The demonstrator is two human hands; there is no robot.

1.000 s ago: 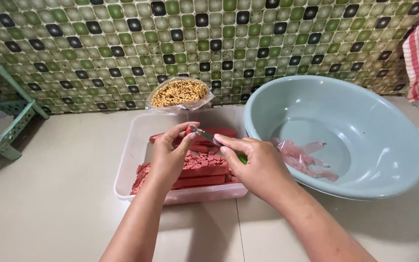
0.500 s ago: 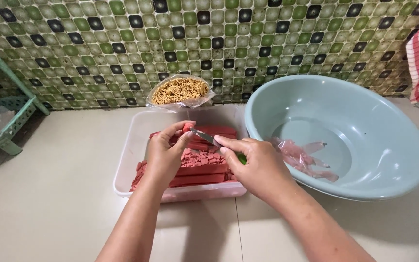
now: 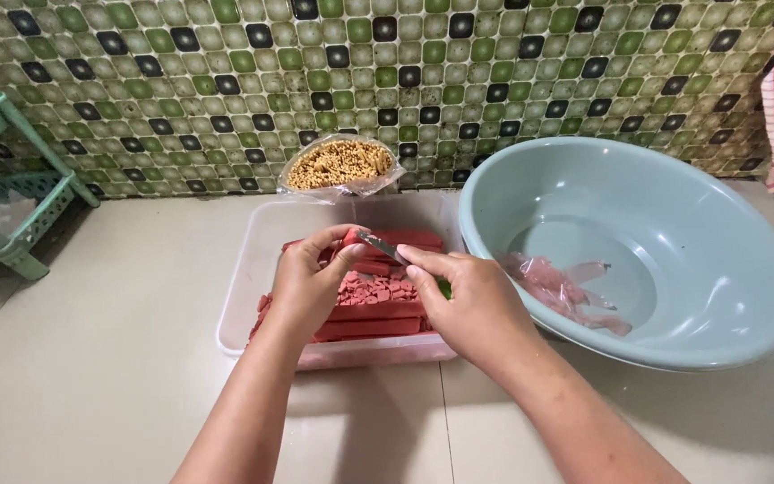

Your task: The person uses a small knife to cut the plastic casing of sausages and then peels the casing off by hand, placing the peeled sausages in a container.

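Sausage, soft pink stick (image 3: 351, 240), looks squishy and slick: left hand (image 3: 311, 285) fingers pinch it, right hand (image 3: 468, 300) fingers grip small knife (image 3: 382, 246).

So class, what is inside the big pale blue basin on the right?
Inside the basin lie crumpled clear pinkish plastic wrappers, seemingly in a little water. The near rim covers the closest part of the bottom, so anything lying there cannot be seen.
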